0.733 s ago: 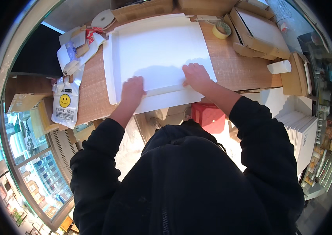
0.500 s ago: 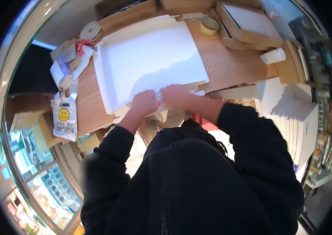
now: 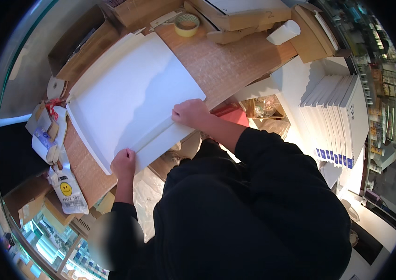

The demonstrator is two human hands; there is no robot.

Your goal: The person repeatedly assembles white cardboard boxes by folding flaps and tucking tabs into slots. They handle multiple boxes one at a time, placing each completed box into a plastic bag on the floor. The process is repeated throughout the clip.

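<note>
A large white cardboard sheet (image 3: 128, 88) with creased, folded edges lies on the wooden table. Along its near side runs a narrow flap that hangs a little over the table edge. My left hand (image 3: 123, 164) is closed on that flap near the sheet's left corner. Further right, my right hand (image 3: 191, 113) is closed on the same fold, close to the right corner. The fingers curl out of sight on both hands, so their exact grip on the board is hidden.
A tape roll (image 3: 187, 24) and a white cup (image 3: 284, 32) stand on the wooden table (image 3: 221, 56). Cardboard boxes (image 3: 249, 18) line the back. Plastic packaging (image 3: 69, 191) hangs over the left edge. White box-like items (image 3: 333, 102) stand stacked at right.
My hands have moved apart along the near fold, the left one toward the left corner and the right one toward the right. The view has turned, so the table appears more slanted.
</note>
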